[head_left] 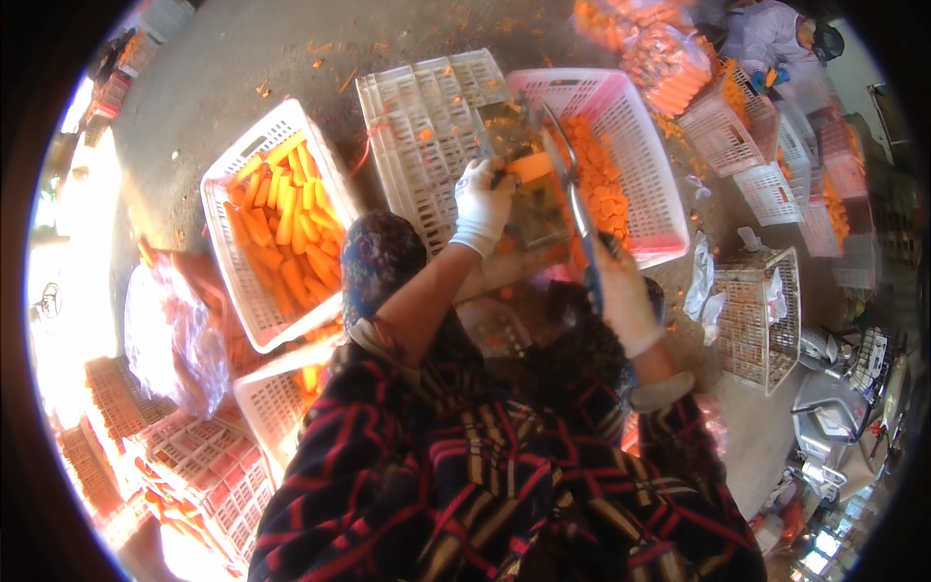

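My left hand (482, 206), in a white glove, is closed on an orange carrot (529, 168), pressing it toward a long-bladed lever knife (574, 184). The carrot's far end meets the blade. My right hand (627, 301), also gloved, is wrapped round the knife's dark handle (593, 276). Under the carrot lies a worn cutting board (538, 215), set on an upturned white crate (412, 116). Just beyond the blade, a pink-and-white crate (648, 126) holds a heap of carrot slices (603, 184).
At left, a white crate (233, 281) holds peeled carrots (291, 209). Near it are a clear plastic bag (175, 335) and stacked crates (208, 466). Bagged carrots (664, 68), an open crate (761, 320) and a motorbike (834, 407) stand at right. Another person (776, 44) bends over crates.
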The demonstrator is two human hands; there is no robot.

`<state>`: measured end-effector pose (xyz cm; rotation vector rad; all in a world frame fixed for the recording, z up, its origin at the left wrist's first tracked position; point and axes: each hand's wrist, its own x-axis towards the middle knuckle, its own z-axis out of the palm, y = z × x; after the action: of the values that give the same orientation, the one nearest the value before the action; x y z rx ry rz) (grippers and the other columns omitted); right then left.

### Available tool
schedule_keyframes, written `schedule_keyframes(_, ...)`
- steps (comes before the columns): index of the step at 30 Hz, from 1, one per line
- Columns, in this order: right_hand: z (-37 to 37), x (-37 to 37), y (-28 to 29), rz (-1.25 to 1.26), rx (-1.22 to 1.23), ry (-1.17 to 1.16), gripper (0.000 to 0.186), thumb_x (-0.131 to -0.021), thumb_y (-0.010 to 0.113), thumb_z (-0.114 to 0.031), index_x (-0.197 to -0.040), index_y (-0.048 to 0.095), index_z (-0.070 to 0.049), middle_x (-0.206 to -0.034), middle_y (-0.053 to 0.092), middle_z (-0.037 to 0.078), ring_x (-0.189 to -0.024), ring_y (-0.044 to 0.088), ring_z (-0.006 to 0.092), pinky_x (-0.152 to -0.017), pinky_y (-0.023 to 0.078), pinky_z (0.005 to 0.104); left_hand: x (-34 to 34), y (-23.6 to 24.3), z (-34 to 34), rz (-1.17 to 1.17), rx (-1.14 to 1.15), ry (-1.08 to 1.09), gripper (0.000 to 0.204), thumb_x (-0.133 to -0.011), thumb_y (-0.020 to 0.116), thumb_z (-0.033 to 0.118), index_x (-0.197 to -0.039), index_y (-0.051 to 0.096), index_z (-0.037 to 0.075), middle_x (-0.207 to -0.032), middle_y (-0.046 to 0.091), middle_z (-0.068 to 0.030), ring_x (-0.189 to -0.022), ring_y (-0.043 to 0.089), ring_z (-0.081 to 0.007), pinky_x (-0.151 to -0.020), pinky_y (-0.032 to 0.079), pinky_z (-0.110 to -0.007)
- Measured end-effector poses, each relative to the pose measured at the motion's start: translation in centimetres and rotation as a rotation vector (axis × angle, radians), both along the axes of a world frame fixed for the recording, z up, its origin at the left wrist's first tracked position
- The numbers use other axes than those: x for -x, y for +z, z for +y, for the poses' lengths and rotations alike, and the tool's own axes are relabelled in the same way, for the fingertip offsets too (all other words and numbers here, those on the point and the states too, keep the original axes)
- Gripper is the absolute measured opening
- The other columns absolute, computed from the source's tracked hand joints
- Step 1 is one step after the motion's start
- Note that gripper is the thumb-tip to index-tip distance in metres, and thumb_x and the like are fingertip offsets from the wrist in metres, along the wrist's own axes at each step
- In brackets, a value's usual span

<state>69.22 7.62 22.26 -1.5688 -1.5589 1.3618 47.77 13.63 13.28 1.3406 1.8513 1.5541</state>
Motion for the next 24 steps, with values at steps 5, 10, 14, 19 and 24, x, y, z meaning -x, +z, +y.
schedule_keyframes(5,-0.4,-0.7,-7.9,-0.096,-0.125,0.024,0.043,-0.098,0.053,-0.028,-0.127,0.053,0.003,-0.108,0.063,0.019,-0.093,0.061,0.0300,-0.085,0.048,0.0357,0.8,0.4,0.5,-0.016,0.055,-0.017,0.025,-0.075,0.072,0.010,-0.097,0.067,0.000,-0.092,0.064,-0.0139,-0.084,0.064,-0.0277,-0.078,0.051,-0.035)
schedule_keyframes(10,0.3,-0.8,2.8,-0.255,-0.162,0.264,0.039,-0.098,0.051,-0.024,-0.129,0.052,0.001,-0.090,0.064,0.013,-0.082,0.061,0.0252,-0.075,0.050,0.0364,0.3,-0.9,-0.3,0.031,-0.007,-0.020,0.026,-0.075,0.071,0.010,-0.099,0.067,0.000,-0.093,0.063,-0.0143,-0.083,0.063,-0.0283,-0.077,0.051,-0.035)
schedule_keyframes(14,0.3,2.0,4.3,0.000,0.260,-0.134,0.034,-0.100,0.051,-0.028,-0.122,0.055,-0.003,-0.080,0.059,0.005,-0.068,0.055,0.0139,-0.061,0.045,0.0283,-0.2,0.2,0.1,0.001,0.014,-0.064,0.026,-0.075,0.071,0.010,-0.100,0.066,0.001,-0.094,0.063,-0.0140,-0.083,0.063,-0.0278,-0.078,0.050,-0.036)
schedule_keyframes(19,-0.3,-1.3,-8.9,-0.156,-0.097,0.005,0.049,-0.099,0.053,-0.034,-0.128,0.052,0.005,-0.113,0.063,0.016,-0.105,0.057,0.0198,-0.090,0.045,0.0315,0.6,-0.3,1.0,0.046,0.024,-0.079,0.027,-0.076,0.071,0.011,-0.101,0.067,0.001,-0.094,0.064,-0.0131,-0.085,0.063,-0.0271,-0.078,0.050,-0.036)
schedule_keyframes(24,0.4,0.0,2.3,-0.063,-0.079,0.133,0.033,-0.098,0.055,-0.027,-0.121,0.055,-0.004,-0.081,0.059,0.005,-0.063,0.053,0.0098,-0.054,0.041,0.0220,0.3,-0.3,0.6,0.017,0.017,-0.067,0.027,-0.075,0.073,0.011,-0.099,0.066,0.001,-0.095,0.064,-0.0136,-0.088,0.063,-0.0286,-0.080,0.050,-0.037)
